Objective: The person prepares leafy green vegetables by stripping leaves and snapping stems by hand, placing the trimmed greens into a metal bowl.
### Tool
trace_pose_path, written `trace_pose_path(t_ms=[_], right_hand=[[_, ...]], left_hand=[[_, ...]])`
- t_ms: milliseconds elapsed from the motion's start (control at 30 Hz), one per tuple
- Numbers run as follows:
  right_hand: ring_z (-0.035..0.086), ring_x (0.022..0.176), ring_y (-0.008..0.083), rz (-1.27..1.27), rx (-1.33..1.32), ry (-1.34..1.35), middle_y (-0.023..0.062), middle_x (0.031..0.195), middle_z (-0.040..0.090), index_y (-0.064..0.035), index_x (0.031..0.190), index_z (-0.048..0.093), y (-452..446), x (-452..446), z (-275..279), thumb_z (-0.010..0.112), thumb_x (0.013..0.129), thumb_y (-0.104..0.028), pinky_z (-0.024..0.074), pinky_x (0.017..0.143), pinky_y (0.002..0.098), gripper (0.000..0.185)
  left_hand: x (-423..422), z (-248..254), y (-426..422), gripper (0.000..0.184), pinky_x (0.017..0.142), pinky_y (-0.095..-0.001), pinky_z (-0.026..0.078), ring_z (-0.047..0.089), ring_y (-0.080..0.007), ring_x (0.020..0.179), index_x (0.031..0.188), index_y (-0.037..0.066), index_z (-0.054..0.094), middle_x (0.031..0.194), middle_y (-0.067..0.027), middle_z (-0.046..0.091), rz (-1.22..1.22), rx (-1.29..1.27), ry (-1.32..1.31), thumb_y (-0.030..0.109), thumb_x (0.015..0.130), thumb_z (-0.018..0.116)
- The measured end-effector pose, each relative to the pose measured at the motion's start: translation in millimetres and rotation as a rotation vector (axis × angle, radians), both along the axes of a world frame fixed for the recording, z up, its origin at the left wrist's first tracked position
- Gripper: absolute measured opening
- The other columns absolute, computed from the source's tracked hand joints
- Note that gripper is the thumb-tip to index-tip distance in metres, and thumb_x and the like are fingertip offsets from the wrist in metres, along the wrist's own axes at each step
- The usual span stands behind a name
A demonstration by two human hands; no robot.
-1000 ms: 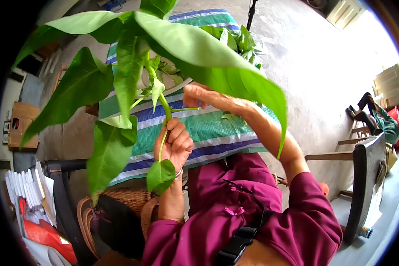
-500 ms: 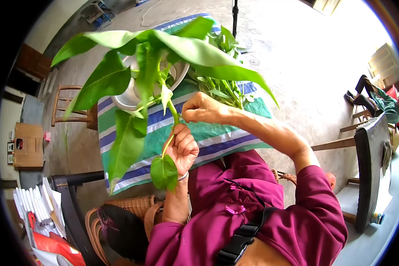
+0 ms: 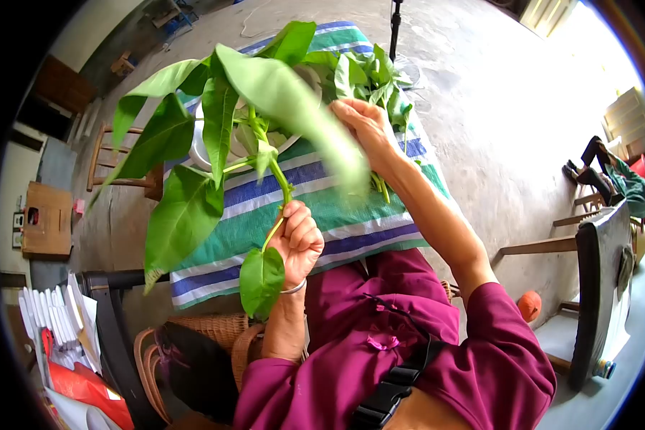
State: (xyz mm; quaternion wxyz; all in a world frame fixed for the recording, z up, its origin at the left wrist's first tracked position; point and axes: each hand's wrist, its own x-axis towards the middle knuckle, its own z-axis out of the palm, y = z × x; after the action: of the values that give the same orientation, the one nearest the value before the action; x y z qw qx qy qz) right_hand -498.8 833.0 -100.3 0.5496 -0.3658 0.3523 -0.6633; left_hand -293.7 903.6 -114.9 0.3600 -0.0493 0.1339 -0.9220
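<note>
My left hand (image 3: 299, 240) is closed round the lower stem of a leafy green stalk (image 3: 285, 188) and holds it upright. Broad leaves spread from its top, and a small leaf (image 3: 262, 278) hangs below my fist. My right hand (image 3: 368, 132) is at the stalk's right side, fingers drawn together against the edge of a large leaf smeared by motion. That leaf covers part of the fingertips, so what they pinch cannot be made out. Behind the stalk, a pale bowl (image 3: 199, 152) is partly hidden by leaves. More leafy stalks (image 3: 362, 77) lie at the table's far right.
A striped cloth (image 3: 265, 215) covers the table in front of me. A wooden chair (image 3: 118, 161) stands to the left, with a cardboard box (image 3: 48, 221) beyond. At right are a dark-backed chair (image 3: 596, 287) and a seated person (image 3: 620, 175). A black pole (image 3: 395, 32) rises behind.
My right hand has moved from the stem up and away to the right, towards the large leaf. That leaf has swung downward. My left hand keeps its hold on the stalk.
</note>
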Motion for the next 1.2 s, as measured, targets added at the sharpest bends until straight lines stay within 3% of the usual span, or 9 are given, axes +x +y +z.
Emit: trace_pose_path(t_ms=[233,300,367,467,633,900,967,1033,1200], right_hand=[[0.061,0.063,0.0151,-0.096,0.003,0.087,0.0085,0.074,0.062,0.0036,0.083,0.060,-89,41,-14,0.058,0.084,-0.015,0.0514,0.059,0.0262,0.019],[0.063,0.066,0.0189,-0.028,0.090,0.355,0.0135,0.078,0.063,0.0073,0.098,0.057,-97,49,-24,0.058,0.082,-0.011,0.0529,0.060,0.0286,0.025],[0.064,0.075,0.0228,-0.012,0.176,0.486,0.0208,0.097,0.060,0.0078,0.131,0.032,-99,55,-33,0.056,0.078,-0.005,0.0537,0.061,0.0304,0.060],[0.062,0.076,0.0208,0.047,0.006,0.476,0.0172,0.103,0.059,0.0050,0.125,0.043,-94,44,-53,0.057,0.077,-0.005,0.0537,0.061,0.0294,0.051],[0.055,0.066,0.0078,0.153,0.050,0.603,0.0047,0.076,0.063,0.0021,0.094,0.062,-26,37,-6,0.059,0.082,-0.018,0.0455,0.057,0.0221,0.024],[0.062,0.067,0.0118,0.753,-0.017,0.082,0.0083,0.084,0.066,0.0041,0.103,0.060,73,80,69,0.055,0.090,-0.021,0.0508,0.061,0.0240,0.029],[0.062,0.089,0.0207,0.895,0.063,-0.231,0.0172,0.107,0.059,0.0074,0.120,0.045,84,102,61,0.052,0.091,-0.025,0.0525,0.075,0.0297,0.044],[0.054,0.107,0.0274,0.972,0.108,-0.459,0.0198,0.121,0.049,0.0076,0.128,0.033,91,124,46,0.052,0.091,-0.030,0.0484,0.087,0.0359,0.057],[0.047,0.115,0.0232,0.881,0.072,-0.766,0.0138,0.124,0.048,0.0011,0.125,0.041,90,138,46,0.048,0.091,-0.041,0.0429,0.092,0.0386,0.055]], left_hand=[[11,-4,-4,0.016,0.043,-0.0226,0.022,0.026,-0.0075,0.043,0.078,0.006,0.042,0.054,0.0027,0.028,0.020,0.015,-0.008,0.011,0.093,0.039],[14,-7,-6,0.017,0.044,-0.0226,0.023,0.025,-0.0074,0.043,0.078,0.006,0.043,0.054,0.0028,0.028,0.031,0.012,0.006,0.013,0.094,0.040],[18,-7,-8,0.016,0.044,-0.0225,0.023,0.025,-0.0074,0.043,0.078,0.007,0.043,0.054,0.0030,0.028,0.037,-0.005,-0.004,0.013,0.093,0.041],[20,-11,-10,0.016,0.043,-0.0225,0.023,0.025,-0.0076,0.043,0.078,0.007,0.043,0.054,0.0030,0.028,0.047,0.009,0.010,0.013,0.093,0.042],[20,-16,-13,0.016,0.043,-0.0228,0.023,0.025,-0.0078,0.043,0.078,0.007,0.043,0.054,0.0028,0.028,0.046,0.023,-0.025,0.014,0.093,0.042],[-1,-64,-5,0.023,0.045,-0.0221,0.024,0.026,-0.0074,0.046,0.084,0.007,0.050,0.058,0.0040,0.030,0.326,-0.013,-0.158,0.026,0.095,0.041],[-5,-74,-12,0.024,0.045,-0.0224,0.024,0.025,-0.0075,0.046,0.085,0.008,0.050,0.057,0.0041,0.030,0.432,0.040,-0.237,0.029,0.094,0.041],[-4,-73,-39,0.027,0.045,-0.0238,0.024,0.025,-0.0082,0.046,0.085,0.008,0.049,0.056,0.0038,0.029,0.173,-0.321,-0.110,0.031,0.095,0.040],[-15,-59,-29,0.027,0.051,-0.0241,0.025,0.024,-0.0097,0.052,0.085,0.006,0.044,0.060,0.0026,0.029,0.264,-0.271,-0.187,0.030,0.095,0.040]])
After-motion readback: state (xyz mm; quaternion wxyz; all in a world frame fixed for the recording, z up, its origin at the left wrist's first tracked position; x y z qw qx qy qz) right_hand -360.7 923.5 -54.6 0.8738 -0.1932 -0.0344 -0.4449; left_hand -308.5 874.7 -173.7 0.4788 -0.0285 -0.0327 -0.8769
